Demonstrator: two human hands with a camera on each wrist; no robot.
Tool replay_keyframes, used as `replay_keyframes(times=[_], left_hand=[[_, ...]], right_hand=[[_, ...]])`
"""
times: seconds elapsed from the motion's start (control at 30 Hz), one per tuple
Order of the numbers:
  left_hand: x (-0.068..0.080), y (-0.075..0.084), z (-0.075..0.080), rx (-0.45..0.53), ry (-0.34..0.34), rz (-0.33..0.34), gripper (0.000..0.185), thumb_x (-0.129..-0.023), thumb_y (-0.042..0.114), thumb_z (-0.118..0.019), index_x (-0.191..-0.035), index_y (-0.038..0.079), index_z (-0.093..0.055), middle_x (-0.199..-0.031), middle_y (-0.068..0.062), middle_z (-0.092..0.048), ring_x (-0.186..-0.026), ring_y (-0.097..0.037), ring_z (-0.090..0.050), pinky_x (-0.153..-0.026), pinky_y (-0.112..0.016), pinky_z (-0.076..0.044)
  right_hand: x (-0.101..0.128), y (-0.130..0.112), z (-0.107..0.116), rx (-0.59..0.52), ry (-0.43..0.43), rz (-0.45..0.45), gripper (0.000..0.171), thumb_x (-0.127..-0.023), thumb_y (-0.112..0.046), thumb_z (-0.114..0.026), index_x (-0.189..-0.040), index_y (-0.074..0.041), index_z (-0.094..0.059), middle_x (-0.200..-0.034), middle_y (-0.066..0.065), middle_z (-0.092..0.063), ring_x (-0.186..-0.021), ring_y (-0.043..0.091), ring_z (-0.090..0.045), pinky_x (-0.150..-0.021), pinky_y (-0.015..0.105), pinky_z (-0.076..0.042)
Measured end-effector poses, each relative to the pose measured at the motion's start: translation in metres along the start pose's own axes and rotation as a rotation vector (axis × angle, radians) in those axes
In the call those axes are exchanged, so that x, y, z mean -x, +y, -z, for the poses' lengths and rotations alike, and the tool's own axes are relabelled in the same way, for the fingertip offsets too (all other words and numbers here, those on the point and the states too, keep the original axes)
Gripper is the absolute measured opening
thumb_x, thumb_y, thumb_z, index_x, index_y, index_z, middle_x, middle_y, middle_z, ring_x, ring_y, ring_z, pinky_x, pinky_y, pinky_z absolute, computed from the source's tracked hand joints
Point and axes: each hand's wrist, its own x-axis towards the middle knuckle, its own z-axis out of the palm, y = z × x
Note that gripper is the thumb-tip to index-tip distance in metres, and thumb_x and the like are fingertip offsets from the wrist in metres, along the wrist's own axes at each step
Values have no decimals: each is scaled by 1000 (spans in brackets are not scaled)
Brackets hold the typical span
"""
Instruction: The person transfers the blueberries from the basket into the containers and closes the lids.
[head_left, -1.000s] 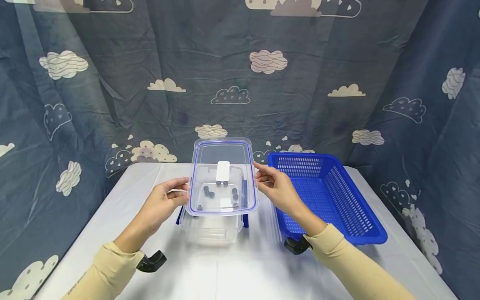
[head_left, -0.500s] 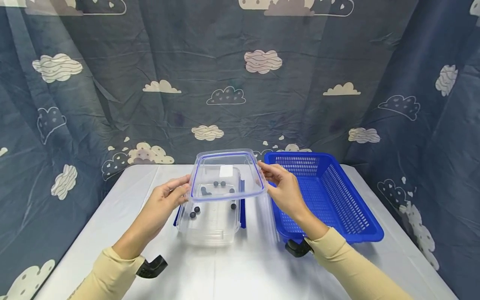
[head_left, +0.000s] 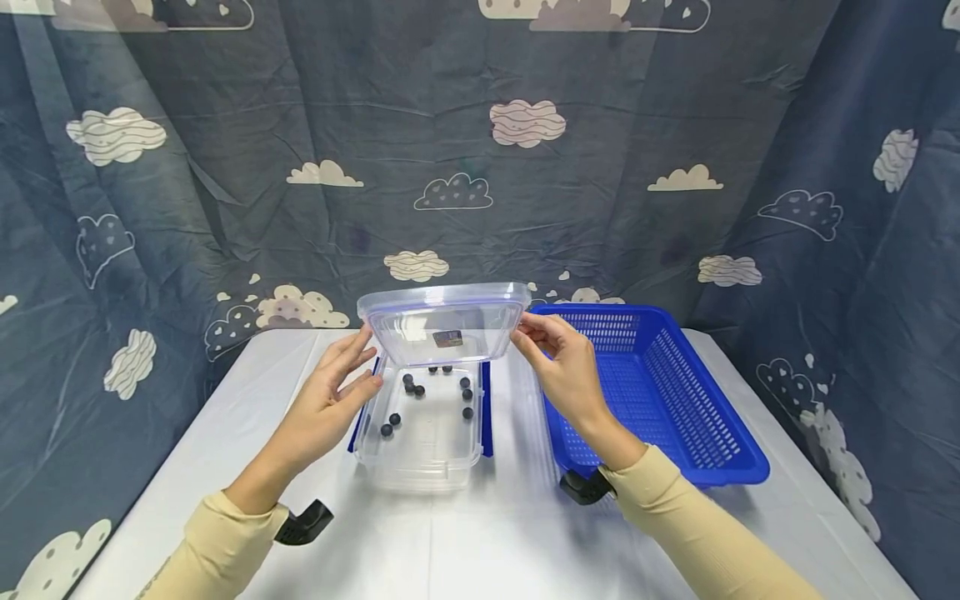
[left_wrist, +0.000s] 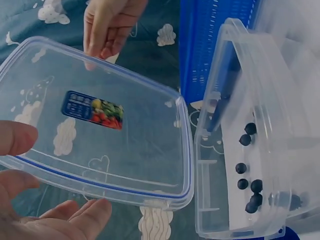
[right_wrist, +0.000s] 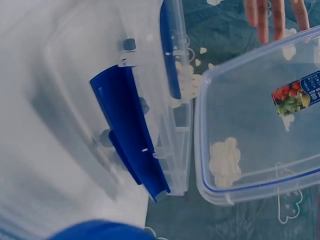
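lid (head_left: 442, 321): clear, blue-rimmed, tilted, lifted | container (head_left: 420, 433): clear, open, dark balls inside

A: The label (head_left: 447, 337) on the lid (head_left: 442, 321) is too small to read from the head view. Any clearer at the wrists?

B: Colours only. The right wrist picture cuts the label off at its edge and shows just fingertips (right_wrist: 265, 20) of the left hand. The worktop there is a white blur.

A: And the container (head_left: 422, 433)?

B: Its far end sits hidden behind the lid.
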Motion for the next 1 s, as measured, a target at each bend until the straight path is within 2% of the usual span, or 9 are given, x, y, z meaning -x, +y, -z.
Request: replay_keyframes(times=[0.17, 0.23, 0.33, 0.4, 0.47, 0.57, 0.67, 0.83, 1.0], left_hand=[[-1, -9, 1, -84, 25, -64, 82, -109, 1, -56, -174, 28, -16, -167, -22, -32, -155, -49, -39, -118, -53, -46], [-2, -12, 2, -139, 45, -76, 86, -108, 0, -58, -174, 33, -14, -164, -22, -35, -152, -47, -43, -116, -59, -48], [-4, -16, 2, -211, 86, -116, 92, -104, -6, -61, -174, 32, -14, -154, -23, -44, -141, -42, -52, -112, -61, -54], [-6, -18, 1, -279, 131, -149, 93, -102, -8, -63, -174, 30, -17, -143, -21, -52, -129, -35, -58, -104, -56, -62], [-8, -19, 0, -339, 183, -183, 94, -100, -9, -65, -173, 28, -20, -129, -19, -57, -117, -29, -61, -94, -45, -66], [-10, -21, -1, -390, 241, -210, 92, -99, -9, -66, -173, 27, -23, -116, -14, -59, -105, -18, -61, -84, -29, -64], [-11, -22, -2, -367, 276, -214, 91, -99, -9, -67, -172, 26, -25, -112, -13, -60, -102, -13, -59, -81, -17, -59], [-12, -23, -4, -307, 335, -190, 84, -100, -7, -67, -170, 26, -32, -111, -16, -63, -102, -6, -58, -80, -9, -55], [-15, -24, -5, -312, 341, -175, 77, -101, -3, -69, -167, 25, -41, -110, -16, -66, -99, 0, -57, -76, -6, -52]], right_hand=[[-3, -3, -1, 0, -27, -25, 26, -98, -15, -80, -120, -2, -79, -111, 13, -76, -95, 3, -70, -92, 11, -58], [-3, -4, -2, -11, -37, -28, 27, -99, -16, -79, -122, -3, -78, -113, 13, -77, -97, 3, -71, -93, 13, -58], [-2, -6, -3, -24, -43, -37, 27, -100, -16, -78, -123, -3, -77, -115, 13, -78, -100, 6, -72, -96, 14, -58], [-1, -6, -4, -27, -44, -45, 28, -101, -17, -77, -125, -3, -76, -116, 14, -78, -102, 11, -74, -97, 15, -58], [-1, -6, -6, -23, -48, -56, 29, -102, -18, -76, -126, -3, -75, -118, 14, -79, -105, 17, -75, -99, 17, -58], [-1, -8, -9, -30, -50, -60, 30, -103, -19, -75, -128, -2, -74, -118, 15, -78, -107, 24, -75, -98, 18, -58], [-2, -10, -12, -59, -48, -50, 31, -103, -17, -74, -131, -2, -72, -116, 17, -77, -104, 22, -74, -93, 16, -58], [-1, -11, -17, -98, -22, -28, 36, -104, -15, -71, -138, -9, -63, -107, 16, -75, -93, 14, -70, -84, 15, -58], [-1, -9, -20, -94, 11, -18, 32, -106, -18, -70, -136, -12, -61, -101, 14, -75, -90, 28, -72, -77, 16, -57]])
